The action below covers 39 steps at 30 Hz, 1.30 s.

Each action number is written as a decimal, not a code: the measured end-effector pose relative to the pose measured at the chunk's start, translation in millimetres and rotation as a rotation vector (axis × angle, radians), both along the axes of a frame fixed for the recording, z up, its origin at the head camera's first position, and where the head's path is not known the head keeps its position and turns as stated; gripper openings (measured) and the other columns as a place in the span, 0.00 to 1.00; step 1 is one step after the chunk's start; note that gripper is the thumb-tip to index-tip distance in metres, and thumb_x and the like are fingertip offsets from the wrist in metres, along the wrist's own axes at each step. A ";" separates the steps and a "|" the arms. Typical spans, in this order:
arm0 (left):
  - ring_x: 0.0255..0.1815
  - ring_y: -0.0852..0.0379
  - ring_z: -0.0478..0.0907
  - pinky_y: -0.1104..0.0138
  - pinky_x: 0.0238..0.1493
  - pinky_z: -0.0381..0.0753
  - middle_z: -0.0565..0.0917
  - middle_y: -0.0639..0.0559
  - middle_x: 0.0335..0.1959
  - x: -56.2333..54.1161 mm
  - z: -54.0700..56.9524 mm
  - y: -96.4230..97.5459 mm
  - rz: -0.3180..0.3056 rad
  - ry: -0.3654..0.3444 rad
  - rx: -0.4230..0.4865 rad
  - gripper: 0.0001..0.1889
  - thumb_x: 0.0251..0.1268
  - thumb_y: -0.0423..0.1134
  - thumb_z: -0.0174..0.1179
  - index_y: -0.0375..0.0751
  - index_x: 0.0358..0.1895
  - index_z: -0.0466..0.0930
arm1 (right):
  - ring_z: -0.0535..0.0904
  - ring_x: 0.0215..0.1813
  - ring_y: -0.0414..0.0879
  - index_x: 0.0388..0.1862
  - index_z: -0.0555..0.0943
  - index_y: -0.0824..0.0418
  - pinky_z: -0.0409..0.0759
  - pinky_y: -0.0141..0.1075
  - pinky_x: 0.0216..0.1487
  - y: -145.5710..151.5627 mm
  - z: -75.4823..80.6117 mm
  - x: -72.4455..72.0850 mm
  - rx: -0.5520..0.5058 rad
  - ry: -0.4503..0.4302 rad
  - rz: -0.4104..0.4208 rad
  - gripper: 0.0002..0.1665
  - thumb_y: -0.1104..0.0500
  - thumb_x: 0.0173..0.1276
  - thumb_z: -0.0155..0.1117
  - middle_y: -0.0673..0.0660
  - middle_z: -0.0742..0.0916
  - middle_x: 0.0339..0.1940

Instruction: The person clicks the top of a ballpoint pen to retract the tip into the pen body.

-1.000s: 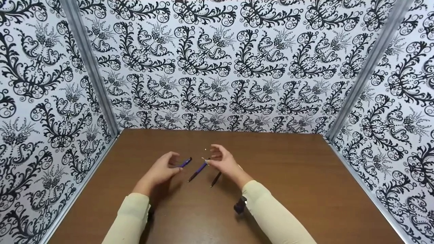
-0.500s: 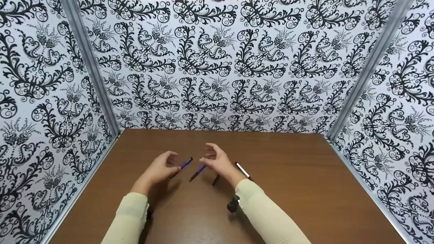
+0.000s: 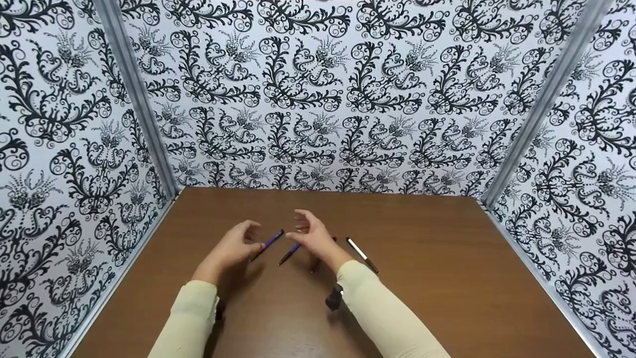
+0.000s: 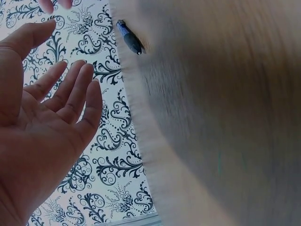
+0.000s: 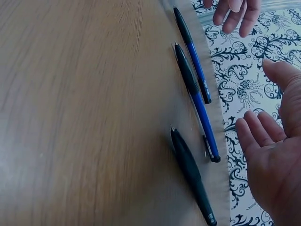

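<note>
My left hand [image 3: 233,251] hovers over the table beside a blue pen [image 3: 273,239], fingers loosely bent around nothing. In the left wrist view that palm [image 4: 51,113] faces up and a dark-gripped pen [image 4: 129,36] lies beyond it. My right hand [image 3: 316,242] hangs above a second blue pen [image 3: 289,254], hiding its upper end. Its fingers [image 5: 249,132] hold nothing in the right wrist view. A black pen [image 5: 188,167] lies nearest that hand, mostly covered in the head view. To its right rests a white-barrelled pen [image 3: 358,249] with dark ends.
The brown wooden table [image 3: 422,288] carries the pens near its middle. Patterned black-and-white walls [image 3: 318,99] close it in at the back and both sides. Grey metal posts [image 3: 134,94] stand in the corners.
My right hand has shifted left, from over the black and white pens toward the second blue pen, uncovering the white-barrelled one. The left hand has barely moved.
</note>
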<state>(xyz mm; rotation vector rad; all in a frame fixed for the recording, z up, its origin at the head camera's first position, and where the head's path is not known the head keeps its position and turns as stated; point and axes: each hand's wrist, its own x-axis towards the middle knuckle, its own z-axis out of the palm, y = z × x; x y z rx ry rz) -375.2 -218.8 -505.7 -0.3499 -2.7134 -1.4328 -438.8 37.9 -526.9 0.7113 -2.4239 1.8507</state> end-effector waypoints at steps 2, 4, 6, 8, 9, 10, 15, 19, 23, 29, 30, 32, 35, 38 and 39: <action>0.65 0.30 0.82 0.41 0.67 0.82 0.83 0.32 0.63 -0.3 -0.4 0.6 0.004 0.005 -0.018 0.26 0.72 0.30 0.71 0.29 0.70 0.76 | 0.82 0.68 0.62 0.79 0.74 0.65 0.77 0.57 0.74 -2.3 -0.2 -0.4 0.012 0.005 0.007 0.41 0.66 0.71 0.79 0.66 0.84 0.70; 0.64 0.30 0.82 0.40 0.66 0.82 0.84 0.31 0.62 -1.4 -0.8 1.5 0.011 0.012 -0.045 0.26 0.72 0.31 0.71 0.29 0.69 0.77 | 0.81 0.69 0.63 0.79 0.73 0.65 0.77 0.56 0.75 -4.4 -0.7 -1.0 0.023 0.004 0.013 0.40 0.67 0.71 0.79 0.66 0.83 0.70; 0.64 0.31 0.83 0.40 0.65 0.82 0.84 0.30 0.62 -2.7 -1.2 2.6 0.029 0.015 -0.077 0.25 0.72 0.31 0.72 0.29 0.68 0.78 | 0.80 0.70 0.65 0.80 0.73 0.65 0.77 0.55 0.74 -6.5 -1.4 -1.6 0.042 0.000 0.016 0.41 0.67 0.71 0.78 0.66 0.83 0.70; 0.63 0.32 0.83 0.41 0.64 0.83 0.83 0.30 0.62 -4.1 -1.7 4.4 0.044 0.015 -0.107 0.25 0.72 0.32 0.72 0.30 0.68 0.79 | 0.79 0.71 0.68 0.80 0.73 0.66 0.78 0.54 0.74 -8.8 -2.4 -2.6 0.058 -0.004 0.017 0.40 0.68 0.72 0.78 0.66 0.83 0.70; 0.62 0.32 0.84 0.41 0.63 0.84 0.83 0.30 0.61 -4.7 -2.0 5.3 0.052 0.014 -0.121 0.24 0.72 0.32 0.73 0.30 0.67 0.79 | 0.79 0.71 0.68 0.80 0.73 0.67 0.78 0.55 0.74 -10.0 -2.9 -2.9 0.068 -0.007 0.016 0.40 0.68 0.72 0.78 0.67 0.82 0.70; 0.62 0.33 0.84 0.41 0.63 0.84 0.83 0.31 0.61 -5.5 -2.4 6.3 0.058 0.013 -0.133 0.24 0.72 0.32 0.73 0.30 0.67 0.80 | 0.78 0.72 0.69 0.80 0.72 0.67 0.79 0.55 0.73 -11.1 -3.1 -3.2 0.079 -0.010 0.014 0.40 0.68 0.72 0.78 0.67 0.82 0.70; 0.62 0.34 0.85 0.41 0.63 0.84 0.85 0.32 0.60 -10.0 -4.8 10.4 0.078 -0.004 -0.174 0.23 0.73 0.33 0.73 0.31 0.66 0.81 | 0.79 0.71 0.67 0.80 0.71 0.68 0.81 0.55 0.71 -16.1 -2.5 -4.8 0.144 -0.017 -0.010 0.41 0.67 0.72 0.78 0.72 0.80 0.73; 0.61 0.34 0.85 0.41 0.63 0.85 0.86 0.33 0.58 -13.4 -7.5 12.4 0.077 -0.004 -0.200 0.23 0.72 0.33 0.73 0.30 0.66 0.82 | 0.80 0.70 0.65 0.81 0.71 0.68 0.82 0.54 0.70 -19.0 -2.7 -6.7 0.191 -0.008 -0.031 0.42 0.66 0.72 0.79 0.73 0.80 0.73; 0.59 0.35 0.86 0.42 0.61 0.85 0.86 0.34 0.57 -15.6 -11.4 13.6 0.068 -0.004 -0.235 0.23 0.71 0.33 0.73 0.30 0.66 0.82 | 0.81 0.69 0.64 0.80 0.72 0.68 0.82 0.54 0.69 -20.4 -4.3 -7.8 0.221 -0.002 -0.040 0.42 0.66 0.71 0.79 0.73 0.80 0.71; 0.59 0.36 0.84 0.42 0.63 0.83 0.86 0.34 0.56 -16.1 -15.5 16.1 0.074 -0.027 -0.252 0.24 0.70 0.32 0.74 0.30 0.66 0.82 | 0.80 0.71 0.65 0.81 0.71 0.68 0.81 0.54 0.71 -22.1 -7.0 -9.1 0.245 -0.035 -0.040 0.42 0.65 0.72 0.79 0.73 0.80 0.71; 0.59 0.36 0.84 0.42 0.64 0.82 0.86 0.34 0.56 -16.0 -16.0 16.4 0.077 -0.031 -0.253 0.24 0.69 0.32 0.74 0.30 0.66 0.83 | 0.80 0.71 0.65 0.81 0.71 0.68 0.80 0.54 0.71 -22.6 -7.7 -9.6 0.247 -0.038 -0.040 0.43 0.65 0.72 0.79 0.73 0.80 0.71; 0.58 0.37 0.84 0.42 0.64 0.82 0.87 0.34 0.56 -16.0 -16.9 16.8 0.076 -0.039 -0.253 0.24 0.69 0.32 0.74 0.30 0.66 0.83 | 0.80 0.71 0.65 0.80 0.72 0.68 0.80 0.55 0.71 -23.7 -8.8 -10.6 0.251 -0.036 -0.042 0.42 0.65 0.71 0.79 0.73 0.81 0.70; 0.58 0.38 0.84 0.42 0.64 0.82 0.87 0.35 0.56 -16.1 -18.3 16.9 0.078 -0.048 -0.257 0.23 0.68 0.32 0.74 0.30 0.64 0.83 | 0.80 0.70 0.66 0.80 0.72 0.69 0.80 0.55 0.71 -25.6 -10.5 -11.9 0.253 -0.024 -0.041 0.42 0.65 0.70 0.80 0.74 0.81 0.69; 0.55 0.40 0.85 0.43 0.62 0.83 0.88 0.37 0.55 -16.5 -19.1 16.9 0.080 -0.051 -0.276 0.23 0.66 0.32 0.74 0.31 0.63 0.84 | 0.80 0.70 0.66 0.79 0.72 0.71 0.80 0.56 0.71 -27.2 -12.7 -12.7 0.258 -0.003 -0.041 0.42 0.66 0.70 0.80 0.74 0.80 0.71; 0.55 0.41 0.85 0.43 0.61 0.84 0.88 0.38 0.54 -16.5 -19.5 16.8 0.082 -0.053 -0.282 0.22 0.66 0.32 0.74 0.31 0.62 0.84 | 0.80 0.70 0.66 0.79 0.72 0.71 0.80 0.56 0.71 -27.8 -13.6 -12.9 0.260 0.005 -0.041 0.42 0.66 0.69 0.80 0.74 0.80 0.71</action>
